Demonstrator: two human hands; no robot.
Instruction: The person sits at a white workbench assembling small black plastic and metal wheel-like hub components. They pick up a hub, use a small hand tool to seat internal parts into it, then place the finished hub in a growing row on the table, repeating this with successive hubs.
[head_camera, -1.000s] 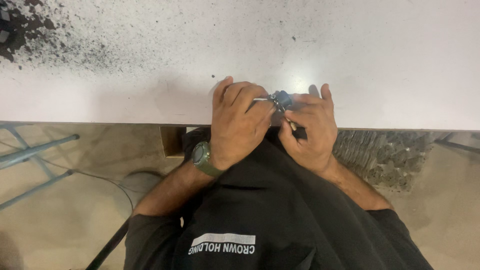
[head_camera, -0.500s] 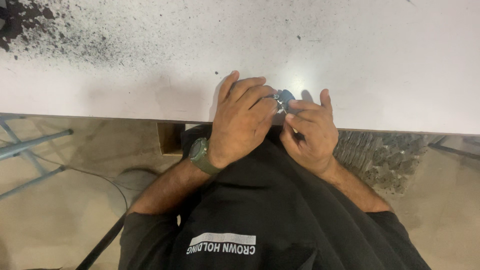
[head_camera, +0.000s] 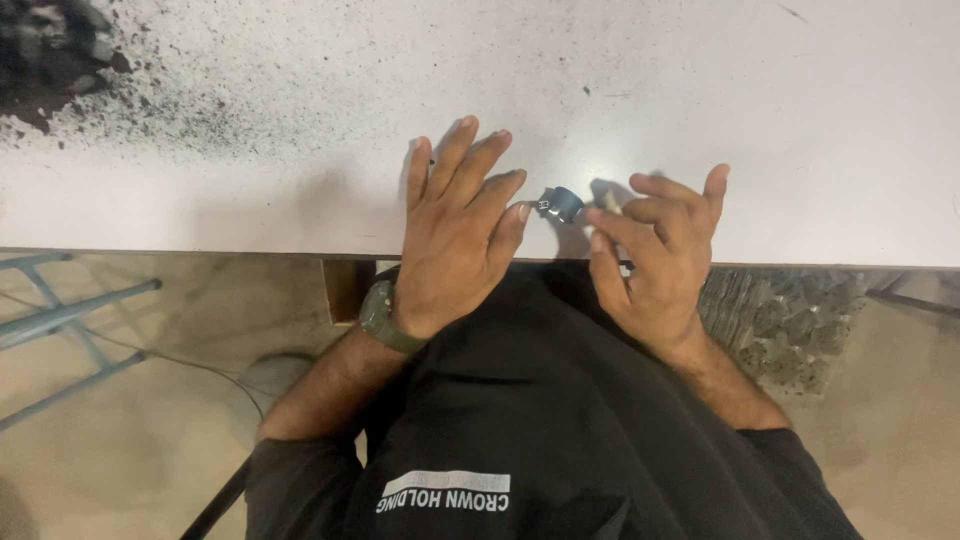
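— Two hands over the table edge. Where does the small part sit?

— The small dark part (head_camera: 560, 204) lies on the white table (head_camera: 750, 90), near its front edge, between the left hand (head_camera: 455, 240) and the right hand (head_camera: 655, 255). It is just beside the left hand's fingertips (head_camera: 522, 212), apart from them or barely so; I cannot tell if they touch.

— And the right hand?

— Its fingers (head_camera: 608, 222) are spread and loosely curled, holding nothing that I can see. A thin pale piece (head_camera: 611, 201) shows by the forefinger, too small to name. The left hand's fingers are also spread flat and loose, gripping nothing.

— How does the part look?

— Short, rounded, dark blue-black, with a small shiny metal bit at its left end. It throws a shadow to the right.

— Anything else?

— A green watch (head_camera: 380, 317) on the left wrist, and black speckled dust (head_camera: 90, 60) on the table's far left.
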